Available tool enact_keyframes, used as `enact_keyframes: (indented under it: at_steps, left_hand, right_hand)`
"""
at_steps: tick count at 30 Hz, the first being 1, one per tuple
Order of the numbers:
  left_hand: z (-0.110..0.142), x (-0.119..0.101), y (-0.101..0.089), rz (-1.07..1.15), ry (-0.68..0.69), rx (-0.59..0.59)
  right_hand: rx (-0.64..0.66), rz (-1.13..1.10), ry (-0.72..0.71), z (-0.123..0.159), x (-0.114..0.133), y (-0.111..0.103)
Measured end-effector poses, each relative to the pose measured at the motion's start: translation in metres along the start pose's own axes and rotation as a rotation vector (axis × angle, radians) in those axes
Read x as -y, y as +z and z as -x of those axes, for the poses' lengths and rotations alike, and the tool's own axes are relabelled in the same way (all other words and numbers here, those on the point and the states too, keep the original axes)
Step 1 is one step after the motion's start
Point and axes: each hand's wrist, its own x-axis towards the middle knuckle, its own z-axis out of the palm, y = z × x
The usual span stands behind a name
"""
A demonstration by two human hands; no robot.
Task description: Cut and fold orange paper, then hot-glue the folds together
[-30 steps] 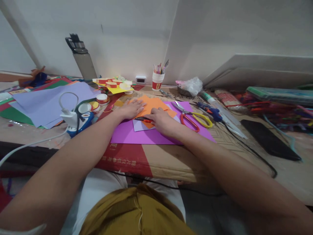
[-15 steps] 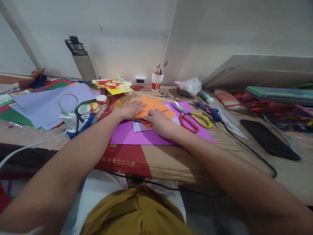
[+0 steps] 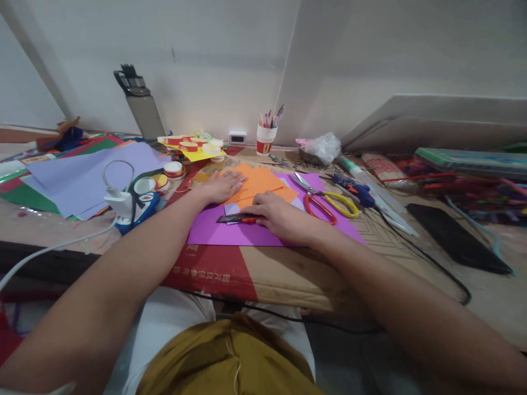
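My left hand lies flat with fingers spread on the orange paper, pressing its left side. My right hand is closed around a red-and-black utility knife, whose dark blade end points left. Under the orange paper is a pale lilac piece, partly hidden. Both rest on a large purple sheet. Scissors with one red and one yellow handle lie on the purple sheet, right of my right hand.
Cardboard covers the table's front edge. Right are a blue glue gun with a black cord and a black phone-like slab. Left are lilac sheets and a blue power strip. Behind stand a cup of pens and a bottle.
My right hand has drawn the knife back toward me, away from the orange paper's near edge, so more of the knife shows. My left hand stays on the orange paper.
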Motion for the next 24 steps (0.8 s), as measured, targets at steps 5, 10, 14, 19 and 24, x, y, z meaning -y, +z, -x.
enact_keyframes:
  at_steps: [5,10,14,19,24]
  left_hand:
    - [0.0,0.001,0.001,0.0,0.045,-0.104]
    - [-0.004,0.002,0.0,-0.021,0.132,-0.19]
    - [-0.004,0.002,0.0,-0.019,0.143,-0.199]
    - [-0.004,0.003,0.0,-0.027,0.12,-0.192]
    - [-0.005,0.005,0.002,-0.025,0.042,-0.179]
  right_hand:
    - [0.007,-0.132,-0.012,0.016,0.005,-0.012]
    - [-0.111,-0.118,0.142,0.017,-0.011,-0.025]
    - [-0.263,-0.036,0.477,0.017,-0.04,-0.033]
    - [-0.298,0.021,0.635,0.014,-0.068,-0.034]
    - [-0.261,0.12,0.712,-0.004,-0.089,-0.04]
